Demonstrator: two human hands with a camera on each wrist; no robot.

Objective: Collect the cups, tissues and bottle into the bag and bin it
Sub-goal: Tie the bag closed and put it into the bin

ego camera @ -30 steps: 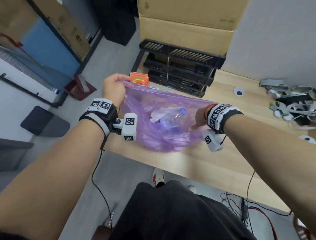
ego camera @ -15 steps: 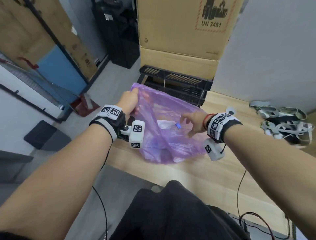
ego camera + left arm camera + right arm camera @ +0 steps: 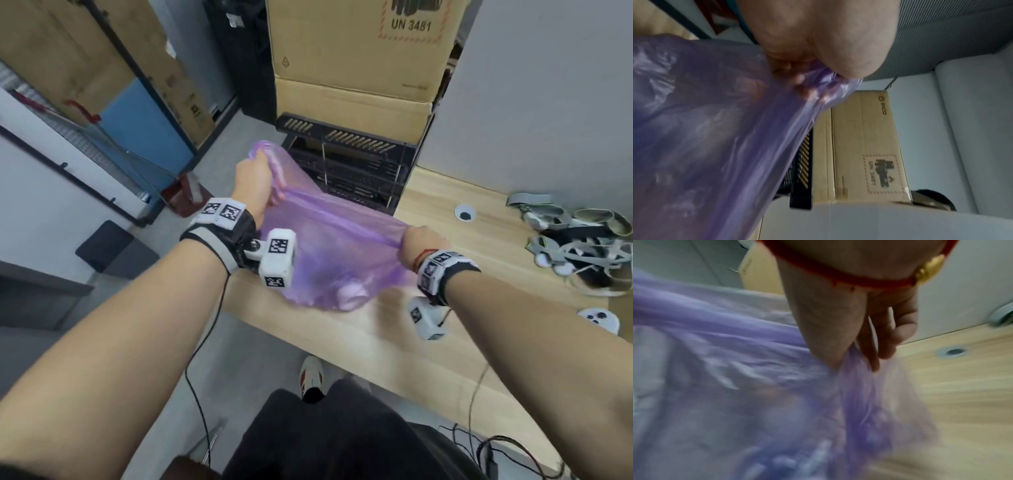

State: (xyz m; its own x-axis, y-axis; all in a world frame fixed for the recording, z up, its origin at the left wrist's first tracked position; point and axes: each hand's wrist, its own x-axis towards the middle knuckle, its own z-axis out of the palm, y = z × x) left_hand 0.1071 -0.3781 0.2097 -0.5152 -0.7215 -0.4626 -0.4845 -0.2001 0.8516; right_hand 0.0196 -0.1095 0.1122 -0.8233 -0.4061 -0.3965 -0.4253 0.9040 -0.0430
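Pulled taut since half a second ago, purple bag mouth now stretched shut between left hand and right hand, fingers clenched on rim, contents probably settled low over worktop edge for lifting binward.

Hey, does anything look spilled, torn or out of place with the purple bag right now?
Nothing stands out. The purple bag looks intact, its rim stretched between left hand and right hand, bottom near the table edge.
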